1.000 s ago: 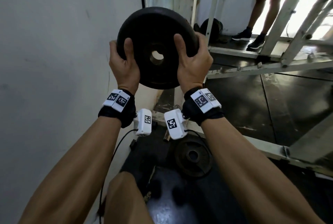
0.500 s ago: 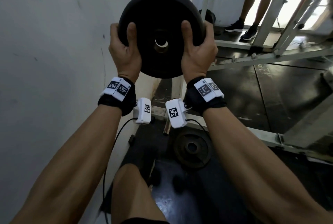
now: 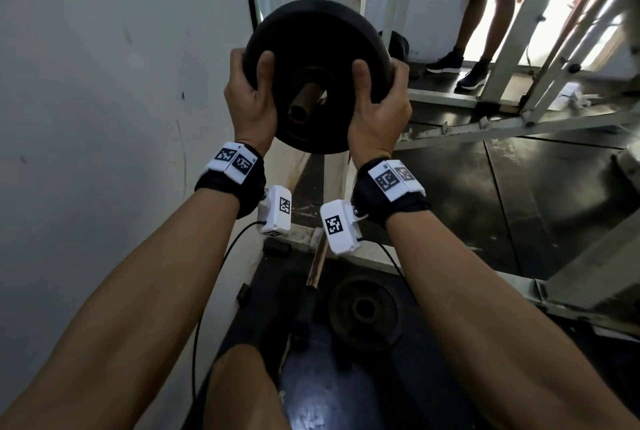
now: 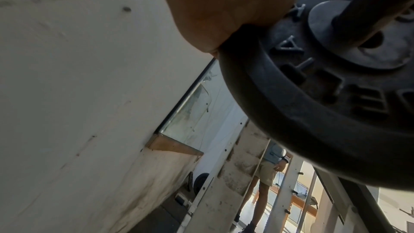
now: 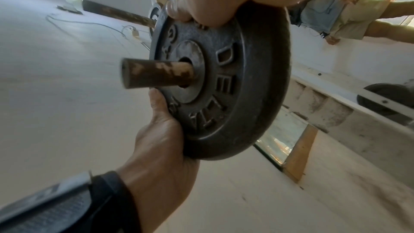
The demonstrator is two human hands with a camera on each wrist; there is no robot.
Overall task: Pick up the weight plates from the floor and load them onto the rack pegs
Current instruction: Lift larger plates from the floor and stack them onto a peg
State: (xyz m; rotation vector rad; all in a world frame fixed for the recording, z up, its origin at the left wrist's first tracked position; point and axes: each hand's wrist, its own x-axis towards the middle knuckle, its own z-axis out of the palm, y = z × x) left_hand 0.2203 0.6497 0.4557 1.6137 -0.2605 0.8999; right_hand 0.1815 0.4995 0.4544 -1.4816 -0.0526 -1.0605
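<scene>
I hold a black iron weight plate (image 3: pixel 318 49) upright at chest height, with raised lettering on its face (image 5: pixel 224 84). My left hand (image 3: pixel 251 97) grips its left rim, thumb on the front face, and my right hand (image 3: pixel 375 107) grips the right rim the same way. A rusty rack peg (image 3: pixel 304 100) pokes through the plate's centre hole toward me; the right wrist view shows the peg (image 5: pixel 154 75) sticking well out of the hole. A second, smaller plate (image 3: pixel 363 312) lies flat on the dark floor below my right forearm.
A white wall (image 3: pixel 104 118) stands close on the left. The white metal rack frame (image 3: pixel 502 49) rises at the right, and its base rail (image 3: pixel 519 125) crosses the floor. A person's legs (image 3: pixel 478 31) stand behind it. A bar (image 3: pixel 317 267) lies on the floor.
The plate has gone from held free in front of the peg to threaded on it: the peg's end now sticks out through the centre hole. Both hands keep their grip.
</scene>
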